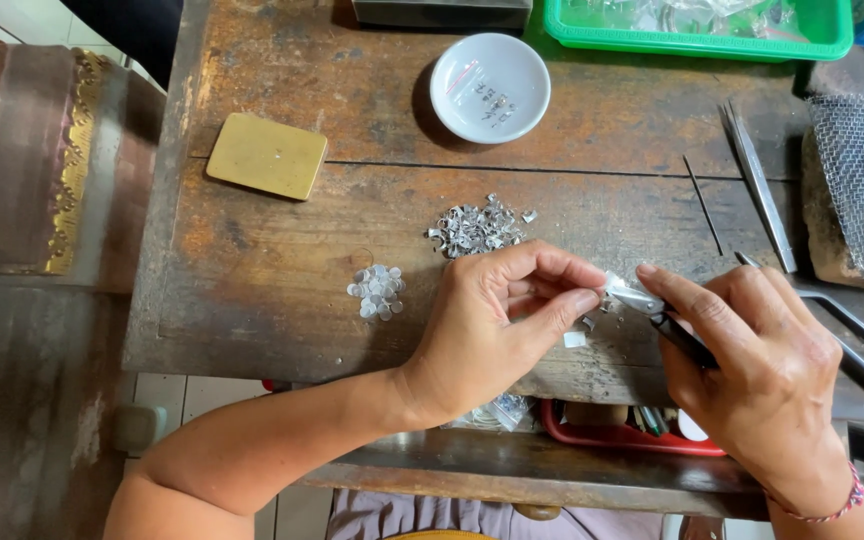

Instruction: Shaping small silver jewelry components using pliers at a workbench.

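Worn wooden tabletop (282, 260) carries our work: left hand (497, 320) pinches a tiny silver piece (612, 285), while right hand (752, 370) clenches small pliers (652, 310) on it. A slip could flick it into the loose silver pile (477, 227) nearby.

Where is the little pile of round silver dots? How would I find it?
Look at the wooden workbench, just beyond the left hand toward its left. The pile of flat round discs lies there. The bigger heap of bent silver scraps nearby is jagged; these are smooth little circles.

place: jewellery workshop | evidence: worn wooden bench (282, 300), silver bits (475, 227), tweezers (758, 185), wire mesh (857, 185)
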